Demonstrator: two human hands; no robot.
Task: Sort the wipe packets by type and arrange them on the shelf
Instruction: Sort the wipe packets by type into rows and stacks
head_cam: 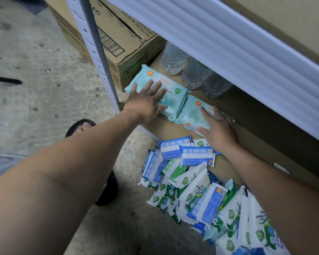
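Two large teal wipe packets lie side by side on the low brown shelf board (250,115). My left hand (145,102) rests flat with spread fingers on the left teal packet (173,92). Straight fingers of my right hand (217,127) press on the right teal packet (191,111). In front of the shelf, a loose heap of small packets covers the floor: blue-and-white ones (175,150) at its near-shelf end, green-and-white ones (193,183) mixed with more blue further down.
Three clear water bottles (173,59) stand behind the teal packets. A white upper shelf edge (228,43) overhangs them. A perforated metal upright (98,57) stands at the left with cardboard boxes (118,39) behind it. My sandalled foot (81,126) is on the concrete floor.
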